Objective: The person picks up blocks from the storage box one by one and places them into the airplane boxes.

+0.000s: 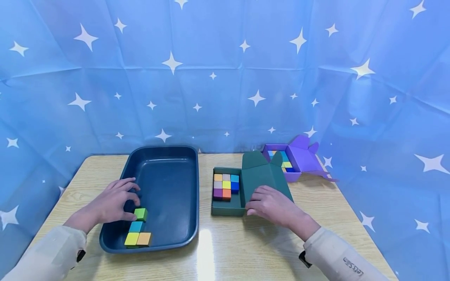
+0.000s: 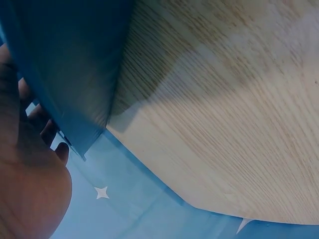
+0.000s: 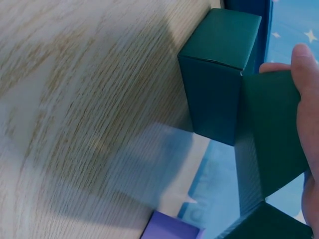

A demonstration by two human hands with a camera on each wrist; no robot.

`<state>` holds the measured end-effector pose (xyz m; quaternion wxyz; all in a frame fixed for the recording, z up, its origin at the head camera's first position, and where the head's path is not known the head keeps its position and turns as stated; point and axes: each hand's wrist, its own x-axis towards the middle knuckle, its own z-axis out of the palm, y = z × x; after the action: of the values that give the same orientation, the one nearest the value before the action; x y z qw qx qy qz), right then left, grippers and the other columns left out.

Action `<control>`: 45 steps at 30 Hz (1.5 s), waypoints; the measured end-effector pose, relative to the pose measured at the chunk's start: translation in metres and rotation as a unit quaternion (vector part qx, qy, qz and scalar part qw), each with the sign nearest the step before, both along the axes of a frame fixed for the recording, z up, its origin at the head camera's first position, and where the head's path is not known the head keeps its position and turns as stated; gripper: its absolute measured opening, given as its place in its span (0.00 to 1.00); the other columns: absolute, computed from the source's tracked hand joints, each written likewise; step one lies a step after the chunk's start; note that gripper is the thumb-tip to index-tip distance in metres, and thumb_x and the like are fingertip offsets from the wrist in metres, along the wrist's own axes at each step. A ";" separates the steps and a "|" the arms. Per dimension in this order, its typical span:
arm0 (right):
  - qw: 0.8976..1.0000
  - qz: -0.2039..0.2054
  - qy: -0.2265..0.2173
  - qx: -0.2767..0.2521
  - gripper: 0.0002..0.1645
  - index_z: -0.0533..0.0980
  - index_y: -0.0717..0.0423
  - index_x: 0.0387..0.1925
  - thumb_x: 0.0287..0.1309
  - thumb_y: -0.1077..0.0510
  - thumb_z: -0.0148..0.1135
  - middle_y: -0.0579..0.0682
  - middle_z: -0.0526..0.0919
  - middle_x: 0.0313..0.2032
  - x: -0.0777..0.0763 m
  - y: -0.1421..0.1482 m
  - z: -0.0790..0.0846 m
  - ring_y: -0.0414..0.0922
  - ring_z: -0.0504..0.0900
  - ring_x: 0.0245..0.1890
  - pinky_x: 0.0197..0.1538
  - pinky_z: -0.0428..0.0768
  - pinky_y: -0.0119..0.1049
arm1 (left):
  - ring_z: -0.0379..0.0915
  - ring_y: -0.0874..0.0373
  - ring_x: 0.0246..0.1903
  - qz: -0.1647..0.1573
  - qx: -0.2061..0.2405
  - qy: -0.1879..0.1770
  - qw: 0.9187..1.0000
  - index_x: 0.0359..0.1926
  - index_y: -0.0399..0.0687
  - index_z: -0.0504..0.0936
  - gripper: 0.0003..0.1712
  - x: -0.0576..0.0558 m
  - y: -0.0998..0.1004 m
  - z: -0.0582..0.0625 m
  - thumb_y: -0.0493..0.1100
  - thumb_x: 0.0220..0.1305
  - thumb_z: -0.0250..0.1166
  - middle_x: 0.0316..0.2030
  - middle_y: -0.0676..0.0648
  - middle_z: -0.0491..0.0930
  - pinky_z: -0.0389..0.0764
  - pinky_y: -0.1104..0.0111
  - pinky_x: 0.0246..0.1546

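Observation:
In the tray, my left hand [image 1: 114, 203] is bent over a lime-green block [image 1: 141, 214], thumb and index fingertips right at its left and far edges. Closer to me lie a teal block [image 1: 136, 226], a yellow block [image 1: 132, 238] and an orange block [image 1: 144, 239]. My right hand [image 1: 270, 205] holds the lid [image 1: 263, 179] of a dark green box [image 1: 228, 210], which is folded back to the right. The right wrist view has thumb and a finger at the lid's edge. Several coloured blocks [image 1: 226, 185] sit inside the box, front part bare.
The deep dark blue tray [image 1: 194, 187] stands on the left of the wooden table [image 1: 211, 257]. Behind the green lid, a purple box [image 1: 293, 177] with its lid laid back holds several coloured blocks. A blue star-printed cloth [image 1: 225, 86] hangs around the table.

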<state>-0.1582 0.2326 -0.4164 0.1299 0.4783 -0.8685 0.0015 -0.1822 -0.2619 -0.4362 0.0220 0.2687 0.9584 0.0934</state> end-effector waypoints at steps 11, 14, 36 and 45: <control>1.000 -0.004 -0.004 0.004 0.20 0.85 0.42 0.40 0.69 0.41 0.50 0.37 0.87 0.37 0.001 0.000 0.001 0.37 0.82 0.42 0.57 0.80 0.38 | 0.55 0.37 0.68 -0.011 -0.003 0.009 1.000 0.27 0.67 0.85 0.11 0.000 0.001 -0.003 0.54 0.41 0.79 0.52 0.46 0.78 0.56 0.36 0.64; 1.000 -0.007 -0.008 0.008 0.20 0.85 0.42 0.41 0.69 0.41 0.50 0.37 0.87 0.37 0.001 0.000 0.001 0.38 0.82 0.42 0.58 0.80 0.38 | 0.56 0.37 0.67 -0.013 -0.006 0.013 1.000 0.27 0.67 0.85 0.12 0.000 0.000 -0.004 0.54 0.41 0.80 0.52 0.46 0.79 0.56 0.36 0.64; 1.000 -0.005 -0.006 0.008 0.20 0.85 0.43 0.41 0.70 0.41 0.49 0.37 0.87 0.37 0.000 -0.001 0.002 0.37 0.82 0.42 0.57 0.80 0.38 | 0.55 0.40 0.69 -0.008 0.002 0.072 0.997 0.28 0.59 0.84 0.08 -0.018 0.019 0.017 0.52 0.48 0.73 0.54 0.45 0.78 0.57 0.38 0.66; 1.000 -0.001 -0.005 0.009 0.19 0.85 0.43 0.40 0.70 0.42 0.50 0.37 0.87 0.37 0.000 0.000 0.003 0.37 0.82 0.41 0.57 0.80 0.38 | 0.53 0.44 0.71 -0.035 0.009 0.109 0.993 0.33 0.55 0.85 0.13 -0.039 0.062 0.043 0.56 0.51 0.69 0.58 0.45 0.76 0.54 0.43 0.71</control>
<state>-0.1578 0.2322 -0.4136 0.1207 0.4783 -0.8699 -0.0041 -0.2207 -0.2000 -0.3927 -0.0820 0.3111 0.9442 0.0711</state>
